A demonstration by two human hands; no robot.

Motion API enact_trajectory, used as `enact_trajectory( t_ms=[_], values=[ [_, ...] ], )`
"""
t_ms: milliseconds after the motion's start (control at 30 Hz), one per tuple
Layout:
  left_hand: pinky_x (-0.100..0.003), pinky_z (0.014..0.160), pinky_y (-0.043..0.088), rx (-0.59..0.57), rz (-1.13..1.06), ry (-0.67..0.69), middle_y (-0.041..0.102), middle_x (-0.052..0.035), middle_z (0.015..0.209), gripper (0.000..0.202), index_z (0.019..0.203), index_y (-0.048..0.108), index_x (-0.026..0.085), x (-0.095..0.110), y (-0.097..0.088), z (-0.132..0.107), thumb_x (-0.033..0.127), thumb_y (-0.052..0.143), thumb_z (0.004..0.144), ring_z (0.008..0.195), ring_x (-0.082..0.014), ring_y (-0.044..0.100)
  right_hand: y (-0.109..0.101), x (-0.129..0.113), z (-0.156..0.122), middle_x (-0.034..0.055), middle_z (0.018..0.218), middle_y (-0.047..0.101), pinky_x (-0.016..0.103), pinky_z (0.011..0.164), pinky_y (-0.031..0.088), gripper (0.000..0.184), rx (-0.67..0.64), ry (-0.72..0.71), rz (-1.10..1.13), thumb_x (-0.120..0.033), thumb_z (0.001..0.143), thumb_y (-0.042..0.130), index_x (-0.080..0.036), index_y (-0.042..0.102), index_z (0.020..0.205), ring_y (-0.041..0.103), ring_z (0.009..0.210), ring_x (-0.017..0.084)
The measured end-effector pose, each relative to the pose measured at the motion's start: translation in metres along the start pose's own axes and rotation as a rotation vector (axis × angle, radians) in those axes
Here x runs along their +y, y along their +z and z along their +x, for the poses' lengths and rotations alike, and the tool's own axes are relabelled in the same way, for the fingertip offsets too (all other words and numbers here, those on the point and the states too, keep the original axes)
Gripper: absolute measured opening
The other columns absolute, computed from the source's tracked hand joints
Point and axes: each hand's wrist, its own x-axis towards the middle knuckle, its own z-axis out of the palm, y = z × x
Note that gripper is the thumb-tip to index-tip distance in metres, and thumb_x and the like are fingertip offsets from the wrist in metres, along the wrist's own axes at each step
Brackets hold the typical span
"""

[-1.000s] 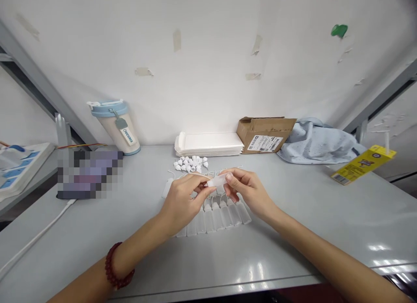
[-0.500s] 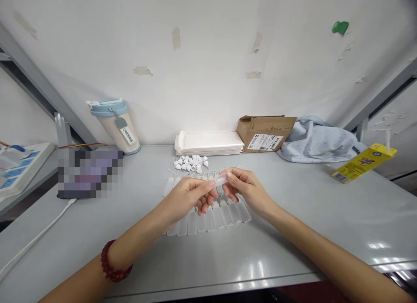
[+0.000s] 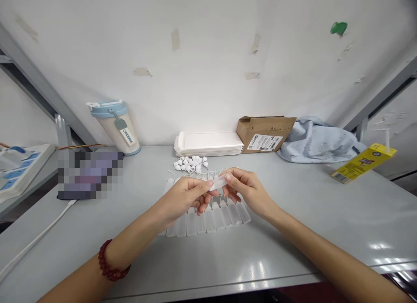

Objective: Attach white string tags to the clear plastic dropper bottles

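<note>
Both hands meet over the middle of the grey table. My right hand pinches a small translucent plastic bottle by one end. My left hand, with a red bead bracelet on its wrist, pinches the bottle's other end with thumb and forefinger. Under the hands lies a row of several more translucent bottles side by side. A small heap of white caps sits just behind them.
A stack of white trays and a cardboard box stand at the back wall, with a light blue cloth to the right. A blue-lidded cup stands back left. A yellow carton lies right. A white cable runs along the left.
My left hand has slid slightly toward me and rolled its fingers on the bottle's end. The right hand keeps its pinch nearly in place.
</note>
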Motion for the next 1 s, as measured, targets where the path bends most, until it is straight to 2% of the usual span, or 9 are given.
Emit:
enact_trajectory(
  t_ms=[100, 233, 333, 433, 567, 667, 733, 867, 1000],
  values=[
    [-0.023, 0.052, 0.041, 0.120, 0.263, 0.144, 0.050, 0.0025, 0.053, 0.032, 0.067, 0.060, 0.015, 0.000, 0.003, -0.002, 0.040, 0.051, 0.085, 0.050, -0.0099, 0.048, 0.000, 0.002, 0.000, -0.0027, 0.056, 0.056, 0.020, 0.039, 0.028, 0.034, 0.016, 0.035, 0.033, -0.049, 0.080, 0.056, -0.015, 0.057, 0.080, 0.042, 0.040, 0.006],
    [-0.024, 0.056, 0.039, 0.298, 0.680, 0.458, 0.054, 0.0000, 0.059, 0.029, 0.061, 0.055, 0.017, -0.008, 0.009, -0.003, 0.032, 0.050, 0.085, 0.057, -0.0122, 0.048, -0.001, 0.001, 0.000, -0.0024, 0.056, 0.057, 0.020, 0.036, 0.025, 0.034, 0.021, 0.081, 0.071, -0.049, 0.076, 0.061, -0.016, 0.056, 0.079, 0.043, 0.037, 0.006],
    [-0.025, 0.058, 0.039, 0.355, 0.820, 0.612, 0.057, -0.0019, 0.063, 0.025, 0.065, 0.057, 0.017, -0.015, 0.010, -0.001, 0.027, 0.049, 0.086, 0.062, -0.0137, 0.050, -0.002, -0.002, -0.001, -0.0028, 0.055, 0.057, 0.020, 0.035, 0.025, 0.034, 0.028, 0.089, 0.065, -0.049, 0.076, 0.061, -0.015, 0.056, 0.079, 0.042, 0.035, 0.006],
    [-0.025, 0.060, 0.042, 0.355, 0.751, 0.550, 0.060, -0.0022, 0.067, 0.021, 0.073, 0.061, 0.017, -0.016, 0.010, 0.001, 0.030, 0.051, 0.085, 0.064, -0.0142, 0.053, -0.001, -0.003, -0.001, -0.0027, 0.054, 0.056, 0.020, 0.034, 0.024, 0.034, 0.045, 0.085, 0.054, -0.049, 0.077, 0.059, -0.015, 0.056, 0.076, 0.042, 0.034, 0.006],
    [-0.023, 0.056, 0.044, 0.187, 0.432, 0.245, 0.060, -0.0004, 0.063, 0.034, 0.069, 0.060, 0.017, -0.008, 0.008, 0.001, 0.041, 0.044, 0.087, 0.059, -0.0130, 0.056, -0.002, -0.003, 0.000, -0.0028, 0.055, 0.055, 0.020, 0.035, 0.025, 0.035, 0.048, 0.061, 0.044, -0.049, 0.079, 0.058, -0.015, 0.056, 0.073, 0.043, 0.035, 0.006],
    [-0.022, 0.055, 0.044, 0.105, 0.339, 0.163, 0.057, 0.0004, 0.057, 0.039, 0.063, 0.058, 0.016, -0.004, 0.008, -0.001, 0.044, 0.043, 0.087, 0.056, -0.0125, 0.056, -0.003, 0.000, 0.001, -0.0034, 0.054, 0.054, 0.020, 0.035, 0.025, 0.035, 0.021, 0.055, 0.056, -0.049, 0.081, 0.056, -0.015, 0.056, 0.074, 0.042, 0.034, 0.005],
    [-0.022, 0.053, 0.042, 0.138, 0.410, 0.193, 0.055, 0.0013, 0.054, 0.037, 0.064, 0.059, 0.016, -0.003, 0.009, -0.002, 0.042, 0.045, 0.086, 0.053, -0.0120, 0.053, -0.003, 0.002, 0.001, -0.0034, 0.054, 0.054, 0.020, 0.035, 0.024, 0.033, 0.017, 0.064, 0.064, -0.048, 0.081, 0.056, -0.015, 0.057, 0.076, 0.041, 0.035, 0.005],
    [-0.024, 0.052, 0.038, 0.299, 0.692, 0.368, 0.058, 0.0006, 0.057, 0.029, 0.064, 0.061, 0.016, -0.008, 0.011, -0.001, 0.036, 0.051, 0.084, 0.051, -0.0111, 0.048, 0.000, 0.005, 0.002, -0.0026, 0.055, 0.056, 0.020, 0.036, 0.027, 0.032, 0.058, 0.077, 0.018, -0.046, 0.076, 0.063, -0.014, 0.060, 0.076, 0.041, 0.035, 0.005],
    [-0.024, 0.055, 0.040, 0.363, 0.763, 0.432, 0.063, -0.0003, 0.061, 0.024, 0.069, 0.063, 0.016, -0.009, 0.005, 0.004, 0.035, 0.056, 0.081, 0.052, -0.0111, 0.050, 0.000, 0.004, 0.003, -0.0012, 0.056, 0.059, 0.021, 0.036, 0.034, 0.032, 0.091, 0.078, 0.028, -0.046, 0.074, 0.065, -0.014, 0.061, 0.076, 0.046, 0.036, 0.007]
  ],
)
